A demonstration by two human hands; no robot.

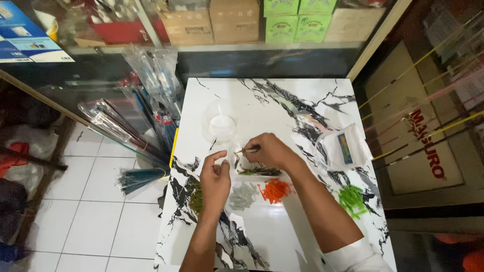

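Fishing-tackle shop: glass display case stocked with cardboard boxes behind marble-patterned table; packaged rods bundled left of table, more rods right.

Even, fairly bright overhead light on the white marble-patterned table top; it reads slightly washed out near the clear round plastic container. Soft, short shadows under the forearms. Left and right margins fall dim, dark floor corners murky. Reflections streak the glass cabinet front at right. Wide-angle bowing at the edges. Overall softness; small items lack fine detail.
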